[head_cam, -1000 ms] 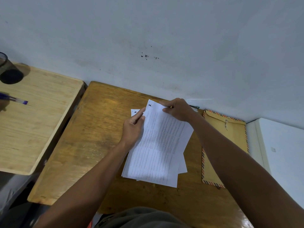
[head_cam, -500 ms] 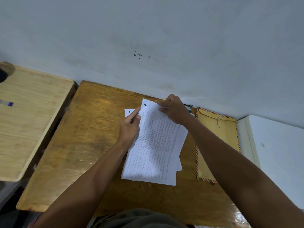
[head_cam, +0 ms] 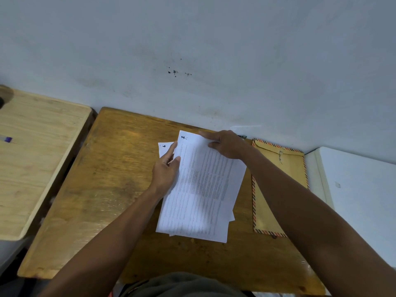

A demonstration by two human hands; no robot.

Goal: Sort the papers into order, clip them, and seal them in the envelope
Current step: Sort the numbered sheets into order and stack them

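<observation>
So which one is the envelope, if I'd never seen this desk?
Start at the darker wooden desk against the wall. Just right of the white papers under the person's hands lies the envelope, flat on the desk. It is the only tan thing there, edged with red and dark stripes, with a string tie near its far end.

brown wooden worktop (head_cam: 120,189) by the wall | pale wooden worktop (head_cam: 38,159) to its left | purple pen (head_cam: 6,138) on the pale one | white box (head_cam: 360,189) at right | grey wall (head_cam: 192,50) with dark specks
</observation>
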